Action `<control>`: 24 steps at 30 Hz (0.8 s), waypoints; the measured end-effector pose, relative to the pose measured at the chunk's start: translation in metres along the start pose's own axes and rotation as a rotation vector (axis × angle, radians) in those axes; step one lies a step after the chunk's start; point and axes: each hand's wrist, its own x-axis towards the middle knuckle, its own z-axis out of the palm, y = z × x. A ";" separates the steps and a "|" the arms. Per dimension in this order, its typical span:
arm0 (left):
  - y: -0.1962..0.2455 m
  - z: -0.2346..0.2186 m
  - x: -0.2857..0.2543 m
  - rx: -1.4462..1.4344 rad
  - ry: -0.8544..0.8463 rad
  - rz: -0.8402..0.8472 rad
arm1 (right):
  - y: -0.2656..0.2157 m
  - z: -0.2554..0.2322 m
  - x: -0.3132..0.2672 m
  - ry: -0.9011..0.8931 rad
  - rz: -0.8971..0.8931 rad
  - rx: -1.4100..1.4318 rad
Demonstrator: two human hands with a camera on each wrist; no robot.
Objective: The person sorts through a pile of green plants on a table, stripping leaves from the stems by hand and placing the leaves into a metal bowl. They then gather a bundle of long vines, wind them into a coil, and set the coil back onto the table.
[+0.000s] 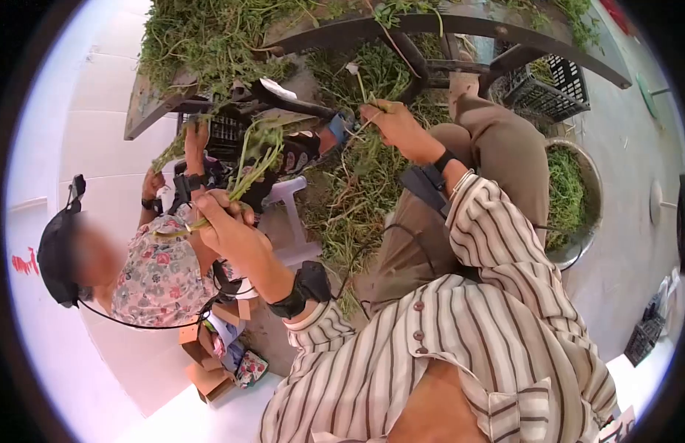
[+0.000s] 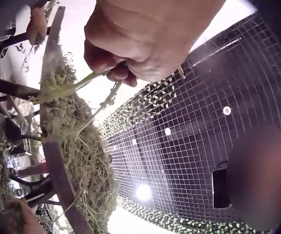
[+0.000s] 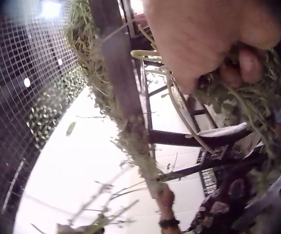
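My left hand (image 1: 228,229) grips a small bunch of green leafy stems (image 1: 250,173) in curled fingers, and the leafy ends point up and away. In the left wrist view, stems (image 2: 72,90) stick out from between the thumb and fingers. Farther right, over the heap of greens on the floor, my right hand (image 1: 405,131) pinches a few thin stems (image 1: 362,87). One pale stem (image 3: 179,109) bends out below that hand in the right wrist view. Its fingertips are partly hidden by the hand and leaves.
A dark-edged table (image 1: 460,26) bears piled greens (image 1: 202,44). Cut greens (image 1: 365,192) cover the floor between my legs and a pink stool (image 1: 294,221). Another person (image 1: 165,277) sits at left. A metal basin (image 1: 595,188) of greens and a black crate (image 1: 553,100) stand at right.
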 end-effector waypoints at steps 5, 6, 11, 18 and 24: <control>-0.010 -0.006 -0.001 -0.006 -0.032 -0.056 | -0.010 0.004 -0.010 -0.139 -0.034 0.329; -0.010 -0.004 -0.003 -0.022 -0.026 -0.071 | -0.015 0.005 -0.017 -0.200 -0.091 0.346; -0.014 0.000 -0.008 -0.062 -0.063 -0.097 | -0.030 0.030 -0.037 -0.236 -0.385 0.111; -0.011 0.007 -0.016 -0.042 -0.127 -0.123 | -0.028 0.050 -0.053 -0.197 -0.756 -0.300; 0.005 0.012 -0.028 -0.043 -0.100 0.017 | -0.004 0.036 -0.032 0.008 -0.849 -0.768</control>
